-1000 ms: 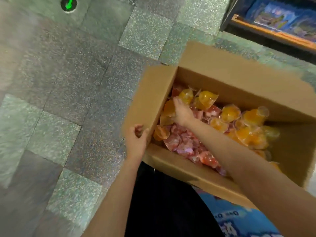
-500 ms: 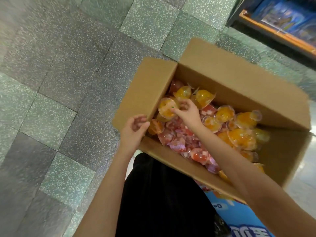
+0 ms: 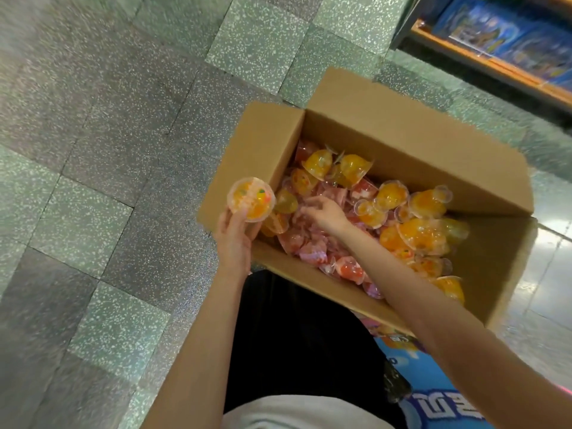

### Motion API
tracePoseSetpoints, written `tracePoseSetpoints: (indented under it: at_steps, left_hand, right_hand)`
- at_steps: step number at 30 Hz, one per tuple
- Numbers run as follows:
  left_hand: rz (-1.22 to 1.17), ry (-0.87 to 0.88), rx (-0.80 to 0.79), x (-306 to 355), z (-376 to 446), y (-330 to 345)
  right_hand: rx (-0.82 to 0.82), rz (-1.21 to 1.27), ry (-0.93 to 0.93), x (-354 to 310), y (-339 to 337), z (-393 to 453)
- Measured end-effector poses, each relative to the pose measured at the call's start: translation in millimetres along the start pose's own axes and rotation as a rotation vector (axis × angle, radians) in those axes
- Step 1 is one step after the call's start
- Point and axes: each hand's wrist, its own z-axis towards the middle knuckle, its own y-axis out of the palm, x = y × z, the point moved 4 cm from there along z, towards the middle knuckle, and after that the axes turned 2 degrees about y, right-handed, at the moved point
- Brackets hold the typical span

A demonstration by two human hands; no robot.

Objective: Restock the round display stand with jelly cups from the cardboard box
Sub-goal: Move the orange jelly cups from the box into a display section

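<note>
there, round glossy jelly cup (image 3: 251, 199)

The left hand (image 3: 234, 239) is lifted up, and its fingers hold a round clear plastic cup of orange jelly (image 3: 251, 199) from below. The right arm reaches across, and the right hand (image 3: 324, 212) points down with loosely bent fingers.

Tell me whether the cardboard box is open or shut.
Open. The brown cardboard box has its flaps folded outward, exposing loose orange and pink jelly cups inside, and the right hand reaches into it.
</note>
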Motion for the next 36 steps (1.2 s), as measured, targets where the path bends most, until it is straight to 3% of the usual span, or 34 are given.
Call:
tracePoseSetpoints:
  at_steps: [3,9,13,17,20,25,31,36]
  left_hand:
    - [-0.169,-0.030,0.074,-3.4,4.0,-7.1]
    - [-0.127,-0.040,0.110,-15.7,12.9,-16.1]
    - [-0.144,-0.032,0.109,-19.2,15.3,-19.9]
    - [-0.157,-0.016,0.092,-22.5,16.3,-22.0]
    - [-0.155,-0.018,0.097,-21.9,15.1,-21.9]
    - [-0.167,-0.034,0.105,-23.0,10.2,-19.9]
    - [-0.178,-0.017,0.184,-25.0,-4.7,-3.4]
    - [-0.054,-0.121,-0.016,-34.0,-23.0,16.0]
  right_hand:
    - [-0.036,-0.256,-0.007,4.8,18.7,24.5]
    - [-0.018,-0.470,-0.078,3.6,56.5,66.1]
    - [0.071,-0.594,0.023,3.4,72.4,82.4]
    - [0.218,-0.548,0.036,4.1,77.2,88.8]
    - [0.289,-0.363,0.002,13.8,69.7,82.6]
    - [0.258,0.134,-0.007,35.7,59.6,50.4]
    - [0.193,0.915,0.072,41.0,53.5,-23.6]
    - [0.326,1.218,0.017,43.8,45.6,-83.1]
